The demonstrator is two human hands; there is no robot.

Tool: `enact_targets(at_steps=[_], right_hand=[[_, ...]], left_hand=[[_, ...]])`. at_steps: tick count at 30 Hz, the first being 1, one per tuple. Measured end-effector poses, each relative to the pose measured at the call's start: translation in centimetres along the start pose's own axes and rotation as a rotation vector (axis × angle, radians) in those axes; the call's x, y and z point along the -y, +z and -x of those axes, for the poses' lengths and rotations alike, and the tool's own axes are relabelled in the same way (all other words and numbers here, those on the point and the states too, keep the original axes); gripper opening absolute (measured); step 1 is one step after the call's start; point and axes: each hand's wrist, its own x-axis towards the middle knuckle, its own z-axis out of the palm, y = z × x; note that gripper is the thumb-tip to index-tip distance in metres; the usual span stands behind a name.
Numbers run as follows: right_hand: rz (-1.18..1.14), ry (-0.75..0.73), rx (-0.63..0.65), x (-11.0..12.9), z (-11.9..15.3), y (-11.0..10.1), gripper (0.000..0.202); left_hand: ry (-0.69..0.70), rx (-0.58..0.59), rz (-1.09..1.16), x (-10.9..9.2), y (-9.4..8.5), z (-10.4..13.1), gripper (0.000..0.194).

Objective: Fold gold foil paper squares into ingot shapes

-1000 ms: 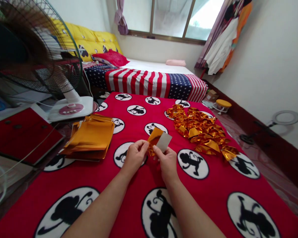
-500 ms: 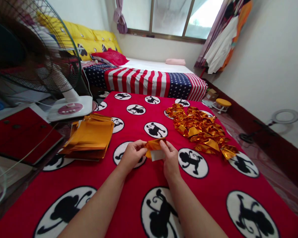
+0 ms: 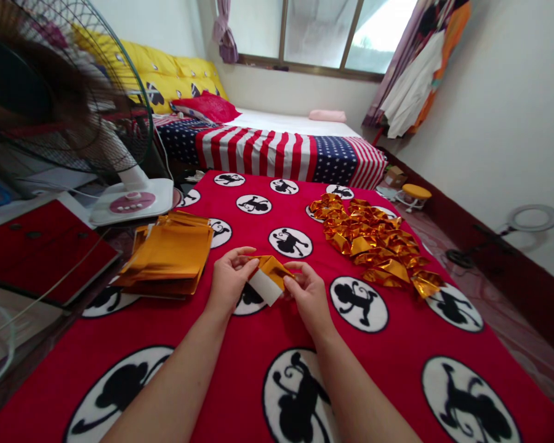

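Between my hands, over the red cloth (image 3: 286, 332), is a partly folded sheet of gold foil paper (image 3: 273, 268) with a pale strip facing me. My left hand (image 3: 231, 277) pinches its left end between thumb and fingers. On the right end, the thumb and fingers of my right hand (image 3: 308, 295) are closed. To the left lies a stack of flat gold foil paper sheets (image 3: 168, 249). A pile of folded gold foil paper shapes (image 3: 369, 237) spreads over the cloth to the right.
A fan (image 3: 132, 194) with blurred blades stands at the left, beside a dark red panel (image 3: 41, 252). Behind the cloth is a bed (image 3: 268, 151) with a striped cover. A yellow stool (image 3: 416, 191) and a ring light (image 3: 533, 218) are at the right.
My hands have moved apart, the left one shifting left. The gold foil paper between them has turned and tilted, and more of its pale strip shows.
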Motion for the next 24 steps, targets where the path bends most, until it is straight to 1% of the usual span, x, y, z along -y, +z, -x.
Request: enact_targets(at_steps=[3, 6, 9, 11, 13, 14, 18, 21, 24], right_hand=[[0.072, 0.038, 0.035, 0.1, 0.1, -0.1, 0.021], [0.114, 0.076, 0.064, 0.4, 0.1, -0.1, 0.015], [0.113, 0.106, 0.155, 0.6, 0.1, -0.3, 0.01], [0.087, 0.092, 0.227, 0.7, 0.1, -0.4, 0.012], [0.082, 0.031, 0.281, 0.6, 0.1, -0.5, 0.019], [0.115, -0.023, 0.296, 0.6, 0.1, -0.6, 0.021], [0.44, -0.289, 0.323, 0.4, 0.1, -1.1, 0.028], [0.626, -0.392, 0.366, 0.3, 0.0, -1.5, 0.029], [0.724, -0.48, 0.402, 0.4, -0.1, -1.8, 0.027]], left_hand=[[0.012, 0.035, -0.127, -0.5, -0.6, -0.4, 0.034], [0.004, 0.118, -0.231, -0.7, -1.5, -0.9, 0.032], [-0.001, 0.198, -0.358, -0.8, -2.2, -1.3, 0.032], [-0.007, 0.259, -0.433, -0.8, -2.5, -1.4, 0.033], [0.005, 0.308, -0.491, -0.8, -2.6, -1.5, 0.032], [0.018, 0.321, -0.513, -0.8, -2.6, -1.5, 0.032], [0.093, 0.323, -0.56, -0.6, -2.4, -1.4, 0.026], [0.179, 0.311, -0.59, 0.0, -2.3, -1.4, 0.02], [0.274, 0.29, -0.649, 0.6, -2.2, -1.3, 0.017]])
